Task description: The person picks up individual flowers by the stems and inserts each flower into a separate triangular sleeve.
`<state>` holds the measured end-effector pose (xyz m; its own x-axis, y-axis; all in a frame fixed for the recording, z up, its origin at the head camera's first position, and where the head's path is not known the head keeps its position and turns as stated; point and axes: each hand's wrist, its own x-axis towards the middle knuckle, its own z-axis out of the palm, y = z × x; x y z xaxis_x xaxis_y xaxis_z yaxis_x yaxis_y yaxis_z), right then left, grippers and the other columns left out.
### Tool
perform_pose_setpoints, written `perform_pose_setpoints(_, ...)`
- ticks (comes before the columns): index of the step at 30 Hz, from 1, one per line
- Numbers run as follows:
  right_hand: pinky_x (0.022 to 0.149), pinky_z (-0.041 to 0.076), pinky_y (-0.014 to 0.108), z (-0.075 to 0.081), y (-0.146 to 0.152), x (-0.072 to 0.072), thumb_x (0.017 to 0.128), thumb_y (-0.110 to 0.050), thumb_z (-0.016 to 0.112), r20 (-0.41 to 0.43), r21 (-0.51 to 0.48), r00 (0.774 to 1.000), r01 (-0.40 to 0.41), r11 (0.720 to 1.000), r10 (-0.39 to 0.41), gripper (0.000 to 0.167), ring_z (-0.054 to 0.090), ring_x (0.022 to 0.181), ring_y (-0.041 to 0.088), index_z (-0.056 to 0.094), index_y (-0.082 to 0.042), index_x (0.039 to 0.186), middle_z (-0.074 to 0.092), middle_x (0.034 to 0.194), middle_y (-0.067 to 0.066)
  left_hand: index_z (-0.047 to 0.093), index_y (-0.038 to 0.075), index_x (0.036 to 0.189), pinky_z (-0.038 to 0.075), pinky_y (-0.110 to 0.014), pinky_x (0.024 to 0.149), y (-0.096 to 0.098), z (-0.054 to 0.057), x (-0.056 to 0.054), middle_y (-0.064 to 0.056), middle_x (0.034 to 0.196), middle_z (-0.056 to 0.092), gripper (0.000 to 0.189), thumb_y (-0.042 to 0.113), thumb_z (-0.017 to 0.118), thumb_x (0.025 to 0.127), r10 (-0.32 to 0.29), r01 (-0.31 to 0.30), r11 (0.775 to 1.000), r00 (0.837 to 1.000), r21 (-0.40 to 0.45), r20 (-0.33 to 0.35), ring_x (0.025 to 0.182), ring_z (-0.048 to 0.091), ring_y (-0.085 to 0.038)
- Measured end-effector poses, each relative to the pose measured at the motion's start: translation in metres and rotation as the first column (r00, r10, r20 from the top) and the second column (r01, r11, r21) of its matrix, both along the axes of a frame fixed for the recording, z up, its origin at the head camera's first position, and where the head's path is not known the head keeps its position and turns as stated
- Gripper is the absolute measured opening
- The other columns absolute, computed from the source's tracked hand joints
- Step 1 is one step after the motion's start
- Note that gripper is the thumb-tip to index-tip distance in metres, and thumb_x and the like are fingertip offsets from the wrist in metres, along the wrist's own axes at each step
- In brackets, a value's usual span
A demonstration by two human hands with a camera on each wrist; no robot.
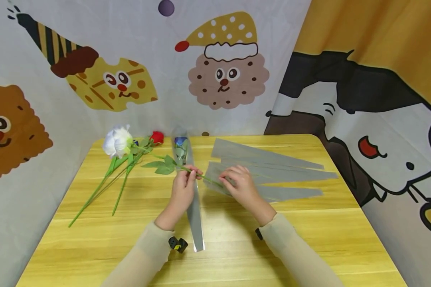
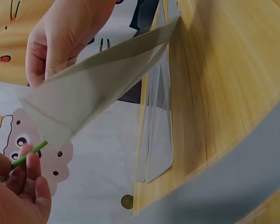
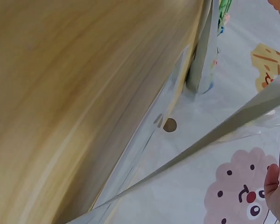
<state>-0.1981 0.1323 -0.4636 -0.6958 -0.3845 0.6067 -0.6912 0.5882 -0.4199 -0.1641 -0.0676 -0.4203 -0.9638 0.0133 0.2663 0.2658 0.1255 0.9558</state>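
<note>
A leafy green flower stem (image 2: 39,147) is pinched by the left hand (image 1: 184,186); near its end, a translucent grey flower sleeve (image 2: 88,88) is pinched at its edge by the right hand (image 1: 242,186); below, a sleeved blue flower (image 1: 180,141) is supported by the wood-grain table (image 1: 233,255).

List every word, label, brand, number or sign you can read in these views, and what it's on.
No text is readable in any view.
Black wrist device: its yellow mark is too small to read.
Grey wrapping sleeves: no lettering visible.
Backdrop: cartoon figures, no letters or numbers visible.
</note>
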Motion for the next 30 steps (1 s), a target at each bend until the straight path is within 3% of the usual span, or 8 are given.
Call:
perform_pose_setpoints(4,0.074,0.042,0.034,0.001,-0.002,0.0,0.083,-0.016,0.072,-0.018,0.011,1.0,-0.006,1.0,0.006,0.005,0.057,0.084,0.014,0.071,-0.015,0.088,0.068,0.088,-0.005,0.038,-0.015,0.106,0.049,-0.024,0.068,-0.001,-0.002,0.0,-0.028,0.098,0.066,0.014,-0.005,0.041,0.097,-0.02,0.02,1.0,1.0,-0.018,-0.014,0.072,0.058,-0.024)
perform_pose_setpoints(7,0.073,0.042,0.033,0.0,-0.003,0.001,0.082,-0.016,0.073,-0.028,0.003,1.0,-0.011,1.0,0.011,0.005,0.057,0.083,0.014,0.072,-0.015,0.087,0.068,0.087,-0.004,0.034,-0.012,0.108,0.035,-0.019,0.048,-0.001,-0.003,0.0,-0.029,0.1,0.066,0.014,-0.004,0.04,0.098,-0.054,0.054,0.998,0.999,-0.019,-0.002,0.048,0.039,-0.006)
perform_pose_setpoints(9,0.073,0.043,0.033,0.0,-0.004,0.001,0.081,-0.015,0.074,-0.034,-0.001,0.999,-0.014,1.0,0.014,0.006,0.057,0.083,0.014,0.072,-0.014,0.086,0.068,0.087,-0.004,0.033,-0.013,0.107,0.024,-0.018,0.043,0.0,-0.004,0.0,-0.03,0.102,0.065,0.013,-0.004,0.038,0.098,-0.079,0.079,0.997,0.997,-0.017,-0.001,0.042,0.024,-0.004)
perform_pose_setpoints(13,0.073,0.043,0.033,-0.001,-0.005,0.002,0.081,-0.014,0.074,-0.035,-0.003,0.999,-0.017,1.0,0.017,0.006,0.057,0.083,0.014,0.072,-0.013,0.087,0.068,0.087,-0.004,0.039,-0.018,0.106,0.043,-0.023,0.058,0.002,-0.004,0.001,-0.03,0.105,0.064,0.016,-0.003,0.037,0.099,-0.09,0.09,0.995,0.995,-0.033,-0.029,0.062,0.055,-0.022)
perform_pose_setpoints(16,0.073,0.043,0.033,-0.001,-0.006,0.002,0.082,-0.016,0.073,-0.035,-0.006,0.999,-0.014,1.0,0.014,0.005,0.057,0.083,0.014,0.072,-0.014,0.087,0.068,0.087,-0.004,0.048,-0.019,0.104,0.049,-0.041,0.079,0.004,-0.002,0.002,-0.03,0.103,0.062,0.02,-0.003,0.037,0.099,-0.075,0.073,0.996,0.996,-0.041,-0.054,0.092,0.06,-0.04)
perform_pose_setpoints(19,0.073,0.043,0.032,-0.002,-0.006,0.002,0.082,-0.016,0.074,-0.044,-0.011,0.999,-0.012,1.0,0.011,0.005,0.057,0.084,0.013,0.072,-0.015,0.086,0.068,0.087,-0.005,0.053,-0.017,0.102,0.048,-0.051,0.082,0.007,-0.001,0.003,-0.03,0.099,0.06,0.021,-0.003,0.037,0.099,-0.055,0.052,0.998,0.997,-0.037,-0.062,0.09,0.06,-0.044)
perform_pose_setpoints(25,0.073,0.043,0.032,-0.002,-0.007,0.002,0.082,-0.017,0.074,-0.053,-0.02,0.999,-0.014,1.0,0.012,0.005,0.057,0.083,0.013,0.072,-0.016,0.086,0.068,0.087,-0.006,0.053,-0.011,0.1,0.054,-0.034,0.08,0.01,-0.002,0.007,-0.022,0.094,0.065,0.013,-0.001,0.047,0.097,0.022,-0.026,0.993,0.999,-0.117,-0.039,0.087,0.064,-0.034)
perform_pose_setpoints(30,0.072,0.042,0.032,-0.001,-0.007,0.002,0.083,-0.017,0.073,-0.048,-0.021,0.999,-0.012,1.0,0.01,0.004,0.057,0.083,0.013,0.072,-0.016,0.087,0.068,0.088,-0.005,0.053,-0.013,0.098,0.055,-0.034,0.077,0.01,-0.003,0.007,-0.023,0.089,0.066,0.01,-0.003,0.051,0.094,0.003,-0.015,0.994,0.994,-0.112,-0.108,0.081,0.065,-0.035)
